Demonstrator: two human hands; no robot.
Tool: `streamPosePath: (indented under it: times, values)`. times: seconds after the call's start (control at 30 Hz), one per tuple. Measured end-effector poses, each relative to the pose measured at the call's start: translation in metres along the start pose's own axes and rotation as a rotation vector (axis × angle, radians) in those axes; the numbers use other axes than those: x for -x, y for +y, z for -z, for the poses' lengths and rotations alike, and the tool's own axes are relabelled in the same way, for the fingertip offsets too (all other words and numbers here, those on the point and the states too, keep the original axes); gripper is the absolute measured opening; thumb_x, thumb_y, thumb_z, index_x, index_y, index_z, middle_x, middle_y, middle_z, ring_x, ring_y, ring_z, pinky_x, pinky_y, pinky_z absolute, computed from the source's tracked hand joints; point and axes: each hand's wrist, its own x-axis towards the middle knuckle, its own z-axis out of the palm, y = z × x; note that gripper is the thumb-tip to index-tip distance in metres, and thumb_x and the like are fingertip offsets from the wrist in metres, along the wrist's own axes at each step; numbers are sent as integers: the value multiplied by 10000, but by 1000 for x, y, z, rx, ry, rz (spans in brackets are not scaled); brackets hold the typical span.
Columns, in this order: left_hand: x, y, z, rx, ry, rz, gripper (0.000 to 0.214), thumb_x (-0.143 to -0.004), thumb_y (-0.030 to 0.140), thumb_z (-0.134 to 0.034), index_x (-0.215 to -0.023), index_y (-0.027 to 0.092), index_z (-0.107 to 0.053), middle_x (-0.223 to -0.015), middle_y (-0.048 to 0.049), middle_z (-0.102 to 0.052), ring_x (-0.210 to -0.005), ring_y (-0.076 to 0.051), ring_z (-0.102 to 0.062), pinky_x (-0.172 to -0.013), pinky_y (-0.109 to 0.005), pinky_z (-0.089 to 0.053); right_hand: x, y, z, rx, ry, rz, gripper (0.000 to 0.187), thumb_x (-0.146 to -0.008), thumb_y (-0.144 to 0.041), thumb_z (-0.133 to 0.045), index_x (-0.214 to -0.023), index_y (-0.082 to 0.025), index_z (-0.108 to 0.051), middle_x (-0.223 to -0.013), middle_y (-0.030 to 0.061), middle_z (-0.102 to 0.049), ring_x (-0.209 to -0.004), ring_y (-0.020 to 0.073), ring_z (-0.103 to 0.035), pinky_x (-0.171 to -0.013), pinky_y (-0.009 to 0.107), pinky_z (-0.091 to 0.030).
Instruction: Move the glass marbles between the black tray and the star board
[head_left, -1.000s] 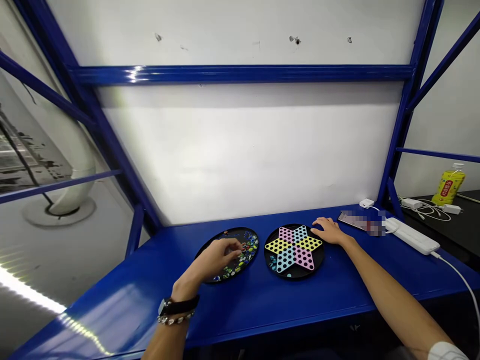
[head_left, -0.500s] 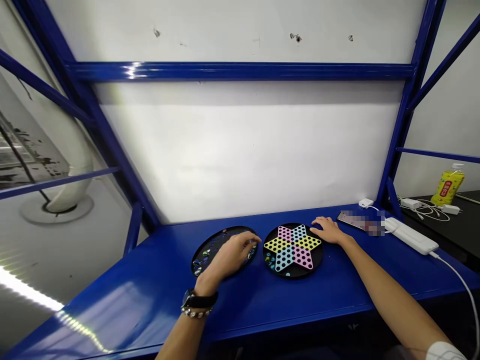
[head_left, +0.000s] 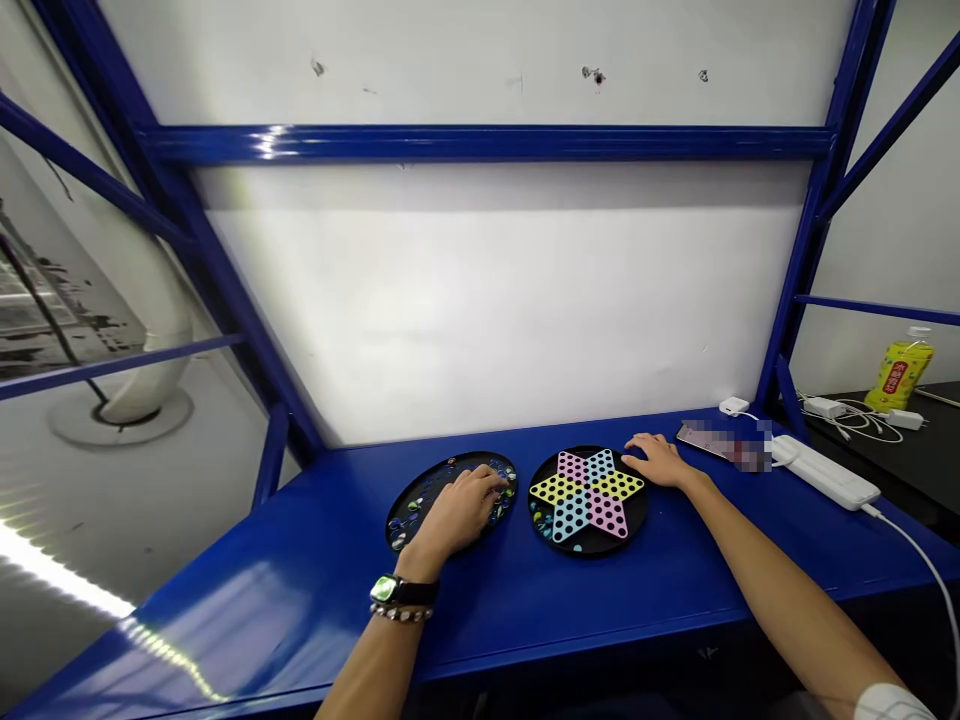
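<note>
A round black tray [head_left: 420,487] with several coloured marbles lies on the blue shelf. My left hand [head_left: 459,510] rests over the tray's right half, fingers curled down among the marbles; whether it holds one is hidden. Right of it lies a round black Chinese checkers board [head_left: 589,496] with a yellow, pink and blue star; a few marbles sit at its lower left. My right hand [head_left: 658,460] lies flat, fingers apart, at the board's upper right rim, holding nothing.
The blue metal shelf [head_left: 300,590] has blue uprights on both sides and a crossbar overhead. A phone [head_left: 720,443], a white charger [head_left: 733,406] and a white power strip [head_left: 823,472] lie at the right. A yellow bottle [head_left: 898,372] stands on a black table beyond.
My left hand moved right and forward across the marble tray, then settled over its right half. My right hand stayed still by the board.
</note>
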Motion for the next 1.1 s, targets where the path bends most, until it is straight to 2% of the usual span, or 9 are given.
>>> streamPosePath:
  times: [0.23,0.33,0.47,0.53,0.7,0.8,1.0,1.1]
  values:
    - [3,-2,3,-77,-69,48,413,-938,250,-363,-1232,264,-653,-1223,-83,-672,-1130,-280,-617,-898,-393,-487,0,-1,0,-5,-2,-1,494,-922,-583,-402,-1280,-293,-582,-1523,34,-426,-1411,307,-310,-1139,483,-247]
    - [3,-5,2,-63,-70,59,412,-933,257,-352,-1204,236,-662,-1190,-101,-689,-1121,-300,-621,-890,-415,-485,3,-4,2,-5,4,-2,488,-921,-580,-402,-1269,-293,-587,-1516,33,-435,-1403,304,-326,-1134,479,-259]
    - [4,-11,4,33,-59,63,338,-901,267,-410,-1083,249,-694,-1095,-75,-725,-1033,-273,-655,-863,-374,-483,7,-8,4,6,5,0,485,-925,-577,-395,-1270,-295,-589,-1523,34,-431,-1403,309,-333,-1124,477,-275]
    - [5,-9,8,77,-12,58,321,-903,295,-420,-1072,251,-689,-1065,-66,-735,-1013,-265,-659,-844,-356,-483,7,-10,5,13,5,-4,474,-927,-569,-400,-1266,-299,-592,-1522,31,-434,-1401,308,-340,-1120,474,-280]
    - [2,11,16,155,101,-30,317,-933,351,-401,-1082,258,-664,-1050,-48,-734,-976,-240,-660,-830,-328,-479,7,-10,5,-5,6,2,474,-930,-565,-399,-1269,-294,-590,-1517,36,-439,-1400,306,-335,-1118,471,-279]
    - [2,17,15,108,78,-45,287,-924,328,-420,-1052,266,-669,-1061,-47,-733,-989,-246,-659,-834,-333,-472,6,-8,4,-23,6,3,473,-926,-567,-405,-1262,-291,-591,-1516,36,-438,-1402,312,-328,-1119,476,-273]
    - [6,1,19,96,-30,84,266,-906,311,-445,-1052,257,-660,-1015,-49,-747,-937,-258,-680,-744,-321,-469,5,-6,3,-29,10,11,475,-926,-570,-406,-1256,-283,-594,-1505,46,-447,-1391,317,-336,-1113,485,-275]
    - [7,10,25,203,24,65,283,-921,368,-434,-1063,262,-656,-989,-38,-749,-908,-237,-682,-730,-302,-472,5,-6,3,-27,3,12,476,-926,-569,-401,-1253,-284,-594,-1502,44,-449,-1389,315,-336,-1112,489,-277]
